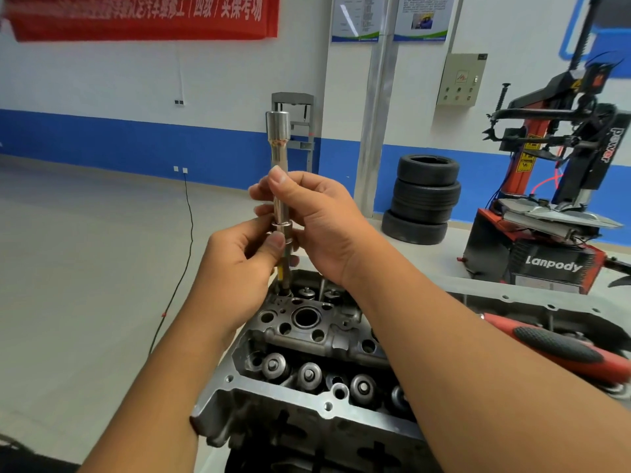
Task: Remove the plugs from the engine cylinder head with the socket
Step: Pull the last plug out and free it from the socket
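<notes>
A grey metal engine cylinder head (307, 339) lies in front of me, with valve springs and an open round plug well on top. A long chrome socket with extension (279, 165) stands upright above the head's far end, its lower tip at a hole there. A yellow-marked shaft shows just below its collar. My right hand (317, 216) grips the socket's middle, thumb pointing up along it. Lower down, my left hand (239, 264) pinches the collar between thumb and fingers. Whether a plug sits inside the socket is hidden.
A red and black handled tool (560, 346) lies on the head's right side. Behind stand a stack of black tyres (423, 199), a red tyre changer (553, 213) and a grey press frame (297, 124). A black cable (186, 254) runs across the pale floor at left.
</notes>
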Motion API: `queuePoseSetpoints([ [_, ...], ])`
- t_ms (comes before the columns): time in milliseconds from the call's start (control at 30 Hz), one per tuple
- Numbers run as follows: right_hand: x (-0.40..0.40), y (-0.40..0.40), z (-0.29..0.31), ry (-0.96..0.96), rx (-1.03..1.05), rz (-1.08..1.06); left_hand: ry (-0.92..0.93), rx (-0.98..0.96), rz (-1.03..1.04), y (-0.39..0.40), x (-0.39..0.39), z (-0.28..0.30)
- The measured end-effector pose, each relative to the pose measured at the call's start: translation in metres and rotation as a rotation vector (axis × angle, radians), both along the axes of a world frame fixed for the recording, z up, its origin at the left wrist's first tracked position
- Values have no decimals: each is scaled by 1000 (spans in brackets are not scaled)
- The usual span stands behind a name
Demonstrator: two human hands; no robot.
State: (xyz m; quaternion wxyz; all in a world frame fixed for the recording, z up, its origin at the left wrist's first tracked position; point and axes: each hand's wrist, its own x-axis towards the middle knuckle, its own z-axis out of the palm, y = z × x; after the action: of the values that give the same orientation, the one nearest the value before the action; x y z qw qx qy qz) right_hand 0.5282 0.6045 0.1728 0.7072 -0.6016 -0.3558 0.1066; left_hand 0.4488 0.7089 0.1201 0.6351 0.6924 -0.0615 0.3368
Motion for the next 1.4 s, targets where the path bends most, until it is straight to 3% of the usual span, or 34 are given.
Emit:
queuePoseSetpoints([
  [267, -1, 3, -3, 38, 29, 83, -69, -24, 75, 3, 1, -4],
  [567, 2, 0, -3, 17, 56, 76, 29, 34, -59, 3, 2, -3],
  [767, -4, 5, -4, 73, 48, 113, -25, -33, 76, 5, 5, -7],
  [1067, -4, 3, 0, -6, -6, 44, 26, -39, -68, 4, 3, -5],
  [1400, -7, 3, -2, 44, 74, 71, -31, -47, 81, 5, 4, -10],
])
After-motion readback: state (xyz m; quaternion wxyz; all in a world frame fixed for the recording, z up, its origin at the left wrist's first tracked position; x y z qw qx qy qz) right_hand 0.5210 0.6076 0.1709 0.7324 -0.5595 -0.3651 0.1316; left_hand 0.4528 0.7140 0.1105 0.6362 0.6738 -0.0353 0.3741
